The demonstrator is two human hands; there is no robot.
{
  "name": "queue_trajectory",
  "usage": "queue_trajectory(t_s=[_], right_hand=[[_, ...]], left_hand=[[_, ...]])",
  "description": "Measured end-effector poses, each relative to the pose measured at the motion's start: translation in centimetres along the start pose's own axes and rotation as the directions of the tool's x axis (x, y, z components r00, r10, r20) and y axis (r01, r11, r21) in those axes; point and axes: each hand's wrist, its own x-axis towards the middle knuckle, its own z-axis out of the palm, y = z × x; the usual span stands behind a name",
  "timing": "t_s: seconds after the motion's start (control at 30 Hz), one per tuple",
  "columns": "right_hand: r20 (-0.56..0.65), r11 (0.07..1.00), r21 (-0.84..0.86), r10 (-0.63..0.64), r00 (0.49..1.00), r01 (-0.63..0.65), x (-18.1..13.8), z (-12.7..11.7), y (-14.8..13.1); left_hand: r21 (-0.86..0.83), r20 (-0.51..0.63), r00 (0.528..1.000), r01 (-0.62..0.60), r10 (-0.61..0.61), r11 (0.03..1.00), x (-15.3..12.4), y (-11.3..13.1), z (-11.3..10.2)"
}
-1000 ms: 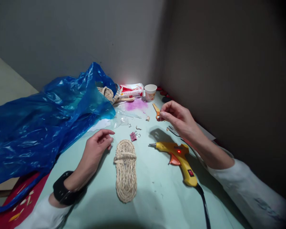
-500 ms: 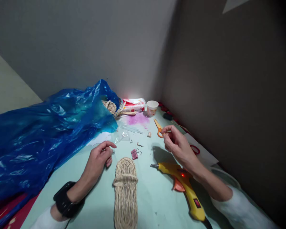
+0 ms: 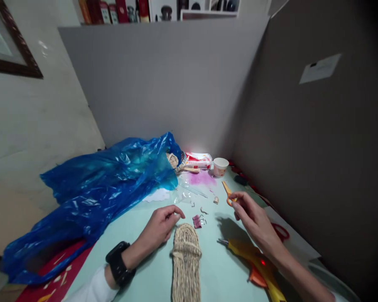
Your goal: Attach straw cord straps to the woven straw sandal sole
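A small straw-rope slipper [image 3: 186, 268], made of coiled cord with a band across it, lies lengthwise in front of me. My left hand [image 3: 160, 224], with a black watch on the wrist, hovers just left of its rounded end; its fingers are loosely bent, with nothing seen in them. My right hand [image 3: 250, 214] is raised above the hot glue gun [image 3: 255, 266], thumb and forefinger apart. Its fingertips overlap the handle of the orange scissors [image 3: 226, 189] in view; I cannot tell if they touch. A pink binder clip [image 3: 197, 221] sits beyond the slipper.
A blue plastic bag [image 3: 113, 176] fills the left side, with a coiled rope piece [image 3: 172, 160] at its mouth. A paper cup [image 3: 220, 167] and a red-and-white pack [image 3: 199, 160] stand at the back. Grey panels enclose the far and right sides. Red-handled scissors [image 3: 281, 231] lie at right.
My view has tilted up and turned left, showing shelves and a picture frame. My right thumb and forefinger, pinched before, have parted. The slipper, clip and glue gun keep their places.
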Motion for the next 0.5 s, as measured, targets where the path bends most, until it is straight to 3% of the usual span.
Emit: queue_trajectory(t_s=[0.27,0.4,0.5], right_hand=[[-0.010,0.994,0.008,-0.105,0.994,0.105,-0.3,0.6,-0.1],[-0.011,0.991,-0.019,-0.132,0.991,0.132,-0.1,0.7,0.4],[-0.018,0.990,-0.009,-0.139,0.990,0.138,-0.1,0.5,0.3]], left_hand=[[0.380,-0.175,0.962,-0.130,0.209,0.916,-1.9,2.3,-5.8],[0.464,-0.257,0.921,-0.149,0.294,0.873,-0.2,2.8,-8.9],[0.441,-0.318,0.919,-0.074,0.232,0.894,2.0,2.4,-10.2]])
